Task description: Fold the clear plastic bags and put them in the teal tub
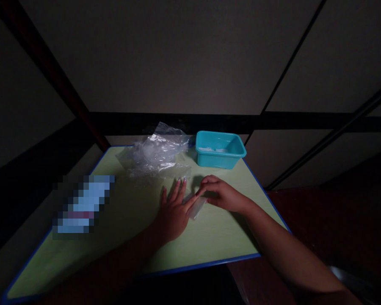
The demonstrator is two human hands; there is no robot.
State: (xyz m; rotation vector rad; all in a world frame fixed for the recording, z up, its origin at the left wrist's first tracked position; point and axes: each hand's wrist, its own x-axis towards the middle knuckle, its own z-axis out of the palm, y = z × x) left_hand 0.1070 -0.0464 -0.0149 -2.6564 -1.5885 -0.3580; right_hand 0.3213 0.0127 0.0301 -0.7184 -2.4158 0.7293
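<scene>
A small whitish, translucent plastic bag (197, 207) lies flat on the table in front of me. My left hand (174, 216) rests over its left part with the fingers spread, holding nothing, and the thumb reaches across it to the right. At the bag's upper right edge, my right hand (217, 192) has its fingers curled and pinched together on it, close to the left thumb. The left hand and the curled fingers hide part of the bag.
A heap of crumpled clear plastic bags (158, 150) lies at the back left. The turquoise bin (219, 161) at the back right holds some white pieces. A pixelated bluish object (85, 203) is on the left. Blue edging borders the pale green table (216, 241), with dark panels behind.
</scene>
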